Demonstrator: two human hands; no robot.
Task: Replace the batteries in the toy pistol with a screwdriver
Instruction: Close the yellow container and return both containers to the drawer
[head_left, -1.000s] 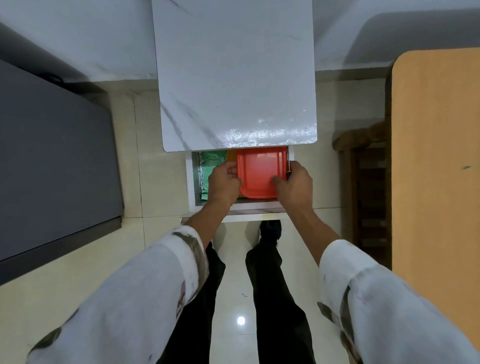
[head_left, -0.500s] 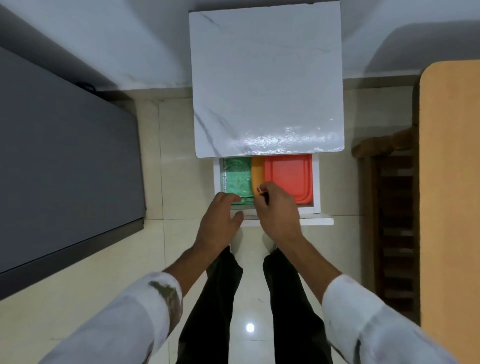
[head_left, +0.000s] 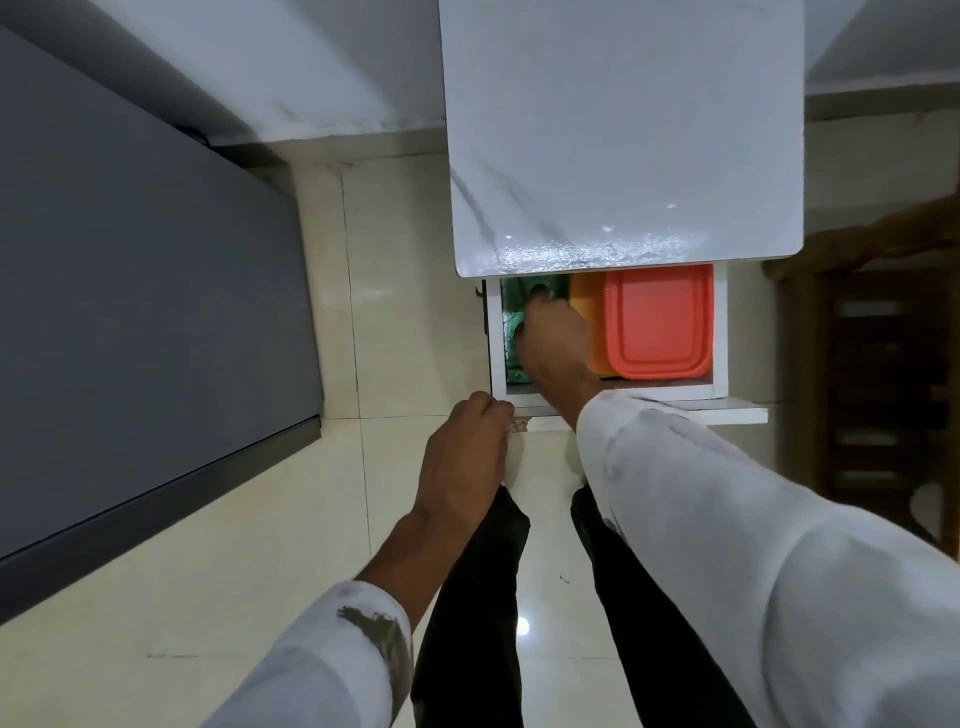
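No toy pistol, batteries or screwdriver show in this view. A white drawer (head_left: 719, 332) stands pulled out from under a marble-topped cabinet (head_left: 621, 130). My right hand (head_left: 553, 338) reaches into the drawer's left part, over a crumpled green thing (head_left: 511, 312). Its fingertips lie in shadow under the cabinet top, so any hold is hidden. My left hand (head_left: 465, 457) is at the drawer's front, fingers curled by a small patterned handle (head_left: 517, 426).
A red-lidded box (head_left: 657, 322) fills the drawer's right part, with an orange thing (head_left: 587, 296) beside it. A dark grey cabinet (head_left: 130, 312) stands to the left, and dark wooden furniture (head_left: 883, 364) to the right. My legs stand on a pale tiled floor (head_left: 234, 545).
The view shifted, so the cabinet now sits further right. My right hand went from the drawer's front edge deeper into its left part. My left hand drew back to the drawer front.
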